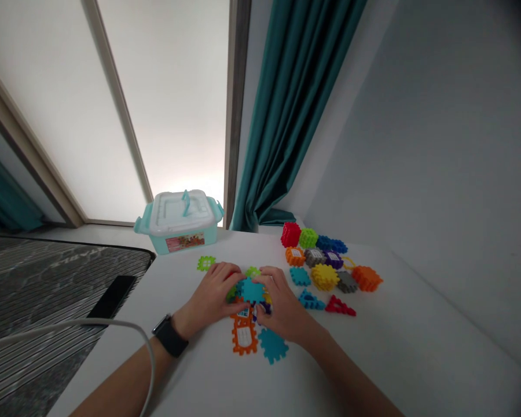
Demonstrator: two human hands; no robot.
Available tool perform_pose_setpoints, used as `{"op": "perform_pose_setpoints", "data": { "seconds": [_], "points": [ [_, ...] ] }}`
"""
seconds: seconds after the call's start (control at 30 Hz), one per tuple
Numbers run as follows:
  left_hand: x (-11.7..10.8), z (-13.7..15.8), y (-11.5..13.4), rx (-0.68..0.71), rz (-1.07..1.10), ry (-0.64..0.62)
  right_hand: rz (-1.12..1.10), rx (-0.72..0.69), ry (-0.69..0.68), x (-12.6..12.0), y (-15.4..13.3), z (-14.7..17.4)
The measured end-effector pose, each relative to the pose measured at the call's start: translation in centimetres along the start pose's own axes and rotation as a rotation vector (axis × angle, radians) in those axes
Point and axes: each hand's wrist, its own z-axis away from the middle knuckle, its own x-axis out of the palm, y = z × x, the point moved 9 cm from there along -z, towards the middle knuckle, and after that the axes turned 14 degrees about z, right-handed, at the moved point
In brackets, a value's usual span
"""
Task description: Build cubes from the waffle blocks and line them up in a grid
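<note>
Between my two hands stands a small build of notched plastic tiles, with a blue tile [252,289] on top. My left hand [212,294], a dark watch on its wrist, grips the left side of this build with bent fingers. From the other side my right hand [284,307] closes its fingers and thumb on the blue tile's edge. Green, purple and yellow bits show around it, partly hidden by my fingers. Just in front lie an orange frame tile [244,338] and another blue tile [273,346]. A green window tile [206,263] lies beyond my left hand.
Stacks of tiles in red [290,234], yellow [325,277] and orange [367,278] stand at the right, with a red triangle piece [340,306] nearer. A lidded teal box [184,223] sits at the back left. A white cable [125,323] crosses my left forearm.
</note>
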Motion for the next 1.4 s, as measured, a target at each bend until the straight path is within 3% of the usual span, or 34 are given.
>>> {"op": "perform_pose_setpoints", "data": {
  "seconds": [0.27, 0.53, 0.87, 1.4],
  "points": [
    [0.0, 0.1, 0.1, 0.032, 0.046, 0.008, -0.086, 0.043, 0.096, 0.0, 0.2, 0.9],
    [0.0, 0.2, -0.1, 0.038, 0.068, -0.008, -0.103, 0.038, 0.106, 0.1, 0.2, 1.2],
    [-0.7, 0.3, -0.2, 0.056, 0.057, 0.057, -0.103, 0.030, 0.186, -0.6, 0.4, 1.2],
    [-0.8, 0.2, 0.0, 0.080, 0.012, 0.068, -0.109, 0.018, 0.150, -0.8, 0.4, 1.0]
  ]
}}
